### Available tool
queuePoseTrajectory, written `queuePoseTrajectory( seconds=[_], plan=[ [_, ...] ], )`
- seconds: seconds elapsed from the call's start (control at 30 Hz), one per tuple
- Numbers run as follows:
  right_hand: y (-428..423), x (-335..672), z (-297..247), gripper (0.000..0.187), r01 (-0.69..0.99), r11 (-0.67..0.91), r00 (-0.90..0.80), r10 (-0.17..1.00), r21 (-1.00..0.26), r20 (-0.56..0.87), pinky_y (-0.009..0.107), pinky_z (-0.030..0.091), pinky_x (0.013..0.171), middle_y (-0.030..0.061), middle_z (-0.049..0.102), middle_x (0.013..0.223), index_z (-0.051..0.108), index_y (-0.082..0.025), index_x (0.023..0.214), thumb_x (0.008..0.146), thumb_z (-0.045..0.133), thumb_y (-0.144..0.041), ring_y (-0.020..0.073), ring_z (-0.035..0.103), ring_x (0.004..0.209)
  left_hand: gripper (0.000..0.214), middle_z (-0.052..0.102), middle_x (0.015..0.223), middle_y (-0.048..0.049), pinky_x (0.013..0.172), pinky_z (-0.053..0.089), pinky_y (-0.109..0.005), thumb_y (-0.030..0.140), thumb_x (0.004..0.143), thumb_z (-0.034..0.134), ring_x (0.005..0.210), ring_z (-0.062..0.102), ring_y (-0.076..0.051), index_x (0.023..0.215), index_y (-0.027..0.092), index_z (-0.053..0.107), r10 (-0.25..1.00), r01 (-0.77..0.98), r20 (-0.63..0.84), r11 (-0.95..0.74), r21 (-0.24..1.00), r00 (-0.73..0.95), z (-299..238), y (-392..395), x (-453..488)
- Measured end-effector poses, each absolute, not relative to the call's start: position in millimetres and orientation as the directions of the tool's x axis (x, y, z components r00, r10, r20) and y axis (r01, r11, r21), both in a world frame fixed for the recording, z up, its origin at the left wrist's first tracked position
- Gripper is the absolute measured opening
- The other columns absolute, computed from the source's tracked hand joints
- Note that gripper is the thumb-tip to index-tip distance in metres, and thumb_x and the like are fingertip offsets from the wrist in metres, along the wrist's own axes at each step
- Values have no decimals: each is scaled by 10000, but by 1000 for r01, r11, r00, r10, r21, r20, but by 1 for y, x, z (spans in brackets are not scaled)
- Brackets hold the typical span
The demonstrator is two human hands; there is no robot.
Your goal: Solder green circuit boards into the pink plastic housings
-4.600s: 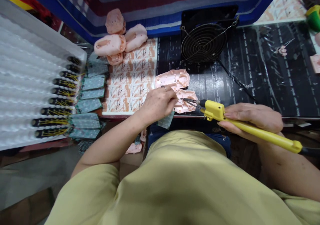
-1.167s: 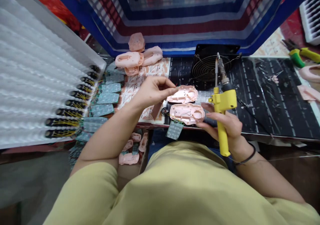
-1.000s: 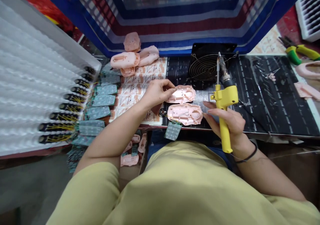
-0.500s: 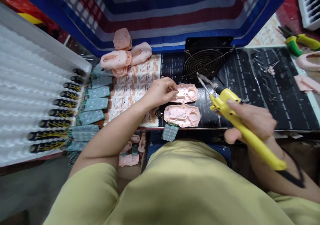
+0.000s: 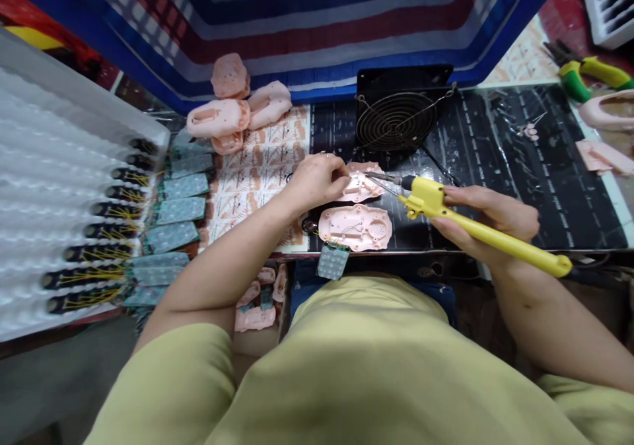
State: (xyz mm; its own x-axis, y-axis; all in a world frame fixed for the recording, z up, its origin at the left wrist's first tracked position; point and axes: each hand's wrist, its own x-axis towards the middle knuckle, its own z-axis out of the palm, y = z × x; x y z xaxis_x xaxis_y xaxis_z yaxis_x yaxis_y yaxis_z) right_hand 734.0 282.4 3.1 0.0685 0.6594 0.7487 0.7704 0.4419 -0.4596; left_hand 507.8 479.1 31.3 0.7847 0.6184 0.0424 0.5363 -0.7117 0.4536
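My right hand grips a yellow soldering gun, whose metal tip is over the inside of the farther pink plastic shell half. At that shell's left end is my left hand, its fingers pinched together; what they hold is hidden. Nearer to me lies a second pink shell half, open side up, with thin wires inside. A green circuit board hangs over the table edge below it, and a small round black part with yellow wires sits at its left.
A black fan stands behind the shells, before a blue crate with a striped lining. Several pink shells are piled back left. Wired circuit boards line a white foam tray. Pliers lie far right.
My right hand has brought the soldering gun left and down, so its tip has gone from beside the fan to the farther shell. My left hand stays at that shell.
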Motion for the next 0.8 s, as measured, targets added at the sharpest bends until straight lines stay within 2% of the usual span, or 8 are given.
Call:
queuePoseTrajectory(
  seconds=[0.13,0.27,0.4,0.6,0.8],
  plan=[
    [288,737,3,263,785,371,119,695,-496,709,286,623,651,31,749,913,710,-225,992,782,824,-334,189,724,736,224,748,859,-68,852,503,-340,241,777,560,811,670,-216,837,152,756,602,548,18,-738,392,798,35,481,511],
    [294,741,1,218,726,410,98,733,-552,673,284,626,658,25,746,858,698,-218,894,773,830,-341,185,722,724,223,741,840,-76,857,500,-355,221,774,562,788,666,-222,840,139,759,592,556,-19,-745,369,806,39,481,514],
    [301,744,2,202,671,484,41,731,-561,681,265,619,650,13,745,860,700,-226,904,767,835,-287,171,720,721,201,731,814,-83,846,499,-369,205,766,575,769,658,-230,822,135,755,596,569,-38,-743,353,802,41,482,515],
    [309,753,9,201,638,529,-46,751,-559,659,267,627,676,0,746,859,721,-253,902,756,850,-299,167,720,725,160,707,750,-74,807,495,-351,187,744,594,726,643,-216,778,153,747,593,573,-61,-741,350,803,40,485,519],
    [312,756,10,218,622,544,-56,748,-563,662,273,635,678,2,744,857,728,-257,914,744,858,-298,175,720,729,197,720,801,-78,836,494,-350,185,765,572,781,657,-219,830,139,753,605,610,-118,-738,287,788,47,481,522]
  ],
)
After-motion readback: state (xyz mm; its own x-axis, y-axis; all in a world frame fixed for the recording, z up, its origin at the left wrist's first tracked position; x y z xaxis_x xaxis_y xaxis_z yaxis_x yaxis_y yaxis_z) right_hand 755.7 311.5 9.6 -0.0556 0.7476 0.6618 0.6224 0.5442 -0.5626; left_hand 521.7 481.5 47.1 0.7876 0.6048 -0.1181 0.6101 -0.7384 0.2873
